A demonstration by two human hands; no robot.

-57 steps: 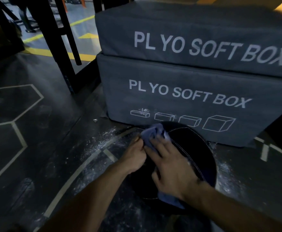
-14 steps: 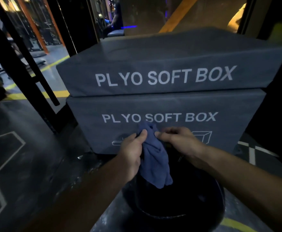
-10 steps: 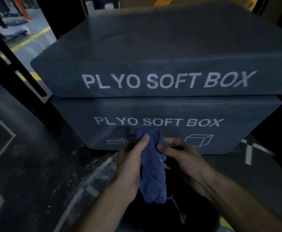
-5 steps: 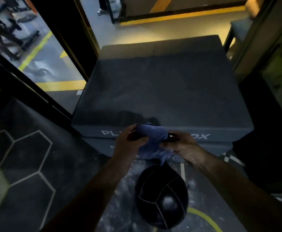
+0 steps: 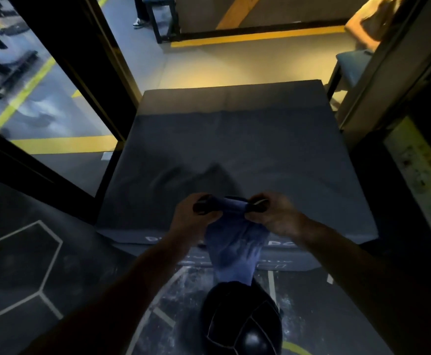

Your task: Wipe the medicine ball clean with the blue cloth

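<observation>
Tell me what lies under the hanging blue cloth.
The blue cloth, gripped by the left hand and right hand, hangs over the plyo box front edge and the medicine ball on the floor. It hides part of the box's lettering.

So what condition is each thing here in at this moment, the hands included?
Blue cloth: gripped at its top edge, hanging down, off the ball.
Medicine ball: on the floor, untouched.
Left hand: pinching the cloth.
Right hand: pinching the cloth.
Plyo soft boxes: stacked, top bare.
</observation>
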